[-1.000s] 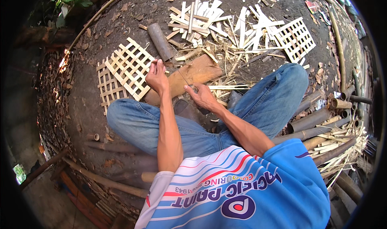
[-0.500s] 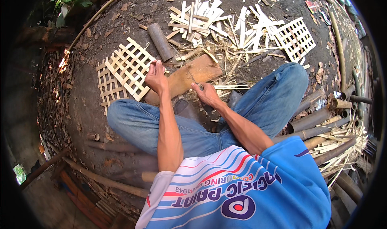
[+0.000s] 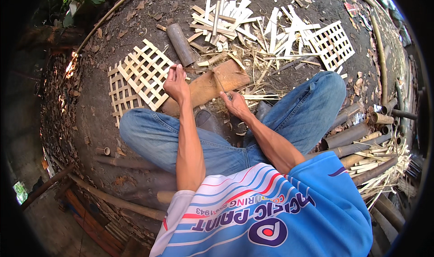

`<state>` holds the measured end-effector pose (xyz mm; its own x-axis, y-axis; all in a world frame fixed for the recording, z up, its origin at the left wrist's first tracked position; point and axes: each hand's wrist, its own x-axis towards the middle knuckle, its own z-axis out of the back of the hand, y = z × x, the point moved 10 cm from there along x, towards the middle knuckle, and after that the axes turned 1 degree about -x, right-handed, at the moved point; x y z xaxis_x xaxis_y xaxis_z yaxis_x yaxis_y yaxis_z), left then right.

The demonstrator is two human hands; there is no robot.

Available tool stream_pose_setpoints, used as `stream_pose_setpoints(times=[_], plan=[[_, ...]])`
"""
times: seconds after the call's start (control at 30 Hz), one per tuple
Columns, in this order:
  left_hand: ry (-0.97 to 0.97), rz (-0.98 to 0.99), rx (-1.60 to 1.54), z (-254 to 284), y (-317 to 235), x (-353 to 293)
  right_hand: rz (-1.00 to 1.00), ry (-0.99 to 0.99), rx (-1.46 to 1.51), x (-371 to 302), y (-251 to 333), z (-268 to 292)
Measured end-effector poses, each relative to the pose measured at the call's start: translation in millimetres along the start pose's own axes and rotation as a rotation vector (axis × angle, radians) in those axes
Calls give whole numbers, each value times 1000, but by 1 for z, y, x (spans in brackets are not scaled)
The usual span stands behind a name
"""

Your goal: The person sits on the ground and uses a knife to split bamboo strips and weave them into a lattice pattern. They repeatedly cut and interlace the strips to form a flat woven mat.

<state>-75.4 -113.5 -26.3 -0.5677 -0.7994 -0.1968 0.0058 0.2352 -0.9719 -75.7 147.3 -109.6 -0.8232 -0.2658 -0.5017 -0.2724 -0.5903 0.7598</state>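
Note:
My left hand (image 3: 176, 83) is closed, its fingertips pinching one end of a thin brown strip (image 3: 193, 69) that points right over the far edge of a wooden board (image 3: 201, 90). Wrapped around a knife handle, my right hand (image 3: 236, 106) is at the board's near right side. The knife's thin blade (image 3: 218, 81) slants up and left over the board and comes close to the strip; I cannot tell whether they touch. Just left of my left hand lies a woven bamboo lattice (image 3: 147, 73), partly over a second, browner lattice (image 3: 122, 93).
Beyond the board are a bamboo tube (image 3: 180, 44) and a pile of pale strips (image 3: 224, 21). Another lattice (image 3: 333, 43) lies at the far right. Bamboo poles (image 3: 346, 136) and split pieces (image 3: 375, 159) are heaped by my right side. My bent knees flank the board.
The knife blade has swung more upright and shows more plainly. The strip in my left hand now reaches out toward the blade. Both hands have shifted only slightly.

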Motion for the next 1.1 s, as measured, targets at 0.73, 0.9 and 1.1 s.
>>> stream_pose_setpoints(times=[0.73, 0.9, 1.1], plan=[[209, -79, 197, -23, -15, -10, 224, 21, 78, -26, 75, 3], [186, -58, 162, -21, -14, -11, 98, -18, 46, -17, 34, 4], [196, -84, 196, -25, -13, -10, 112, 114, 37, -27, 68, 7]])
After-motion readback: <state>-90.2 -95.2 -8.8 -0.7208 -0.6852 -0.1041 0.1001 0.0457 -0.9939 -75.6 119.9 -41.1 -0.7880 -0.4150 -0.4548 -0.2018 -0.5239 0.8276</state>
